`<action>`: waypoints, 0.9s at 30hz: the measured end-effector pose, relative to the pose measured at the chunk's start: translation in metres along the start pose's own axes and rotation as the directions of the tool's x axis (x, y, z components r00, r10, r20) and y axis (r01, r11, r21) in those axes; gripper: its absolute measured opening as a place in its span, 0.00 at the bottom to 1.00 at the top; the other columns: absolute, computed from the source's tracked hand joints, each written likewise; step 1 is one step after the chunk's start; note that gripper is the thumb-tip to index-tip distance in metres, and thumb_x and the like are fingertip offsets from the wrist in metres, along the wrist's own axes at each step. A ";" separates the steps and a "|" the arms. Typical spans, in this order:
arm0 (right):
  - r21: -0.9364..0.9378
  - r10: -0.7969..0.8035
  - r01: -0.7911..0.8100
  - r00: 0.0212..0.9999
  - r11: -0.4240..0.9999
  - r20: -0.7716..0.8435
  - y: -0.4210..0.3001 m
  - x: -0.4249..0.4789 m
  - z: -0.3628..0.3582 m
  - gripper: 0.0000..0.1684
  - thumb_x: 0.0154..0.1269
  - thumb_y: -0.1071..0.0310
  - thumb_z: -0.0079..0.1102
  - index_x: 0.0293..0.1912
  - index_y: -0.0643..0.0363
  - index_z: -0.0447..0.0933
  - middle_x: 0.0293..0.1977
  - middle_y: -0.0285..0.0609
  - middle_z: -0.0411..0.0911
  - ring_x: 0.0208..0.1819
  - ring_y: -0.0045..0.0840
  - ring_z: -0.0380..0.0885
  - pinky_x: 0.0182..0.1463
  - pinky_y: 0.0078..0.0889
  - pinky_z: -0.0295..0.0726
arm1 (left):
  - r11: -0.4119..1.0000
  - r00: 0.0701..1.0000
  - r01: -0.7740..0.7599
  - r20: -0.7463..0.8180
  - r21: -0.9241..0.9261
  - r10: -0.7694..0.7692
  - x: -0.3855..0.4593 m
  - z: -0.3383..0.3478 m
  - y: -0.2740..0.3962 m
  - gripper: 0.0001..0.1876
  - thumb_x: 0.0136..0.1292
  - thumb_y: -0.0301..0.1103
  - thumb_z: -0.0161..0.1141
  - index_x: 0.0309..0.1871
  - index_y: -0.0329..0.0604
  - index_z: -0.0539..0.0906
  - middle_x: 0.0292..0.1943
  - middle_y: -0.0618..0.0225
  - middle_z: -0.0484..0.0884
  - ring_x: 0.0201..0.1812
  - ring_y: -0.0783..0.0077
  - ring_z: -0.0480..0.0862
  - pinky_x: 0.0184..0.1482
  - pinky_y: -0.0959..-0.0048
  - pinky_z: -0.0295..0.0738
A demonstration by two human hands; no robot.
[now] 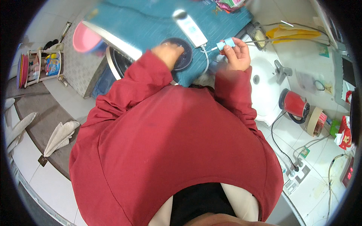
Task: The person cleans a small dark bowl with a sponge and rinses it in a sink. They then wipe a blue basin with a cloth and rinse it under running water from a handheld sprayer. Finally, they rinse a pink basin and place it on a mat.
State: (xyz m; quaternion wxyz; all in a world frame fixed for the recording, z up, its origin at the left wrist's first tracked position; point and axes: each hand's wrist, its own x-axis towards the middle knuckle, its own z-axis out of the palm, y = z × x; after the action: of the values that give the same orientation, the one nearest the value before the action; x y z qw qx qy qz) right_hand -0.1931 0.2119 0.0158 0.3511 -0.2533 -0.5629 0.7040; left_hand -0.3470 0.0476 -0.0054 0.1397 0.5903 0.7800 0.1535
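Note:
My left hand [169, 53] reaches over a dark round bowl [186, 58], and its fingertips dip inside the rim. Those fingertips are partly hidden, so whether they grasp anything is unclear. My right hand [239, 55] pinches a small light-blue plastic piece [226, 43] between thumb and fingers. A thin white cable [208, 60] with a white plug end runs close to this piece. Between the two hands, a long white device [193, 28] with a display lies on the teal tabletop [147, 21]. The cable meets its near end.
To the right are a white washbasin [261, 96] with a metal faucet [282, 68], a soap dish [260, 36] and a yellow cloth [294, 32]. A red electric kettle [294, 103] trails a cord to a wall socket [297, 173]. At left are a pink basin [86, 36] and a shelf rack [42, 66].

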 end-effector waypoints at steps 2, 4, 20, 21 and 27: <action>0.000 0.010 -0.010 1.000 1.000 -0.012 -0.001 -0.003 0.004 0.21 0.53 0.80 0.60 0.48 0.65 0.65 0.39 0.50 0.77 0.39 0.26 0.77 0.40 0.24 0.78 | 0.993 0.992 -0.071 -0.094 0.090 0.079 -0.005 0.003 0.004 0.13 0.49 0.27 0.56 0.40 0.47 0.78 0.34 0.63 0.77 0.42 0.59 0.78 0.43 0.65 0.73; 0.003 0.013 -0.013 1.000 1.000 -0.006 0.000 -0.005 0.006 0.21 0.53 0.81 0.60 0.47 0.65 0.66 0.39 0.50 0.77 0.39 0.26 0.77 0.41 0.24 0.78 | 0.978 0.988 -0.039 -0.139 0.207 0.069 -0.009 -0.003 0.013 0.12 0.50 0.27 0.54 0.41 0.47 0.78 0.34 0.64 0.76 0.41 0.59 0.78 0.42 0.65 0.74; -0.059 -0.046 0.054 0.991 0.997 0.128 -0.005 -0.009 0.022 0.26 0.54 0.80 0.60 0.52 0.65 0.64 0.41 0.46 0.77 0.41 0.21 0.75 0.47 0.22 0.73 | 0.995 0.985 -0.099 -0.142 -0.028 0.094 -0.017 -0.082 0.029 0.12 0.49 0.28 0.61 0.38 0.42 0.75 0.34 0.61 0.76 0.40 0.54 0.76 0.41 0.62 0.71; -0.076 -0.061 0.073 0.987 0.994 0.147 -0.009 -0.007 0.024 0.26 0.54 0.80 0.60 0.53 0.65 0.64 0.41 0.46 0.77 0.41 0.21 0.75 0.47 0.22 0.73 | 0.992 0.977 -0.125 -0.177 -0.034 0.118 -0.019 -0.092 0.032 0.12 0.49 0.28 0.61 0.38 0.43 0.75 0.34 0.62 0.76 0.40 0.55 0.76 0.41 0.63 0.71; -0.074 -0.104 0.118 0.980 0.990 0.167 -0.012 -0.007 0.032 0.26 0.55 0.78 0.60 0.54 0.64 0.64 0.42 0.44 0.77 0.39 0.18 0.74 0.44 0.20 0.73 | 0.992 0.979 -0.116 -0.172 -0.056 0.105 -0.014 -0.069 0.014 0.12 0.49 0.34 0.62 0.37 0.43 0.76 0.33 0.65 0.78 0.38 0.57 0.77 0.38 0.64 0.72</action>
State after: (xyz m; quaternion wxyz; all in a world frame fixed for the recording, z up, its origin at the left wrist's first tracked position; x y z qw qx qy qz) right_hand -0.2101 0.1880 0.0351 0.3316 -0.1776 -0.6321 0.6774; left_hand -0.3583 0.0331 0.0638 0.0837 0.6128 0.7495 0.2361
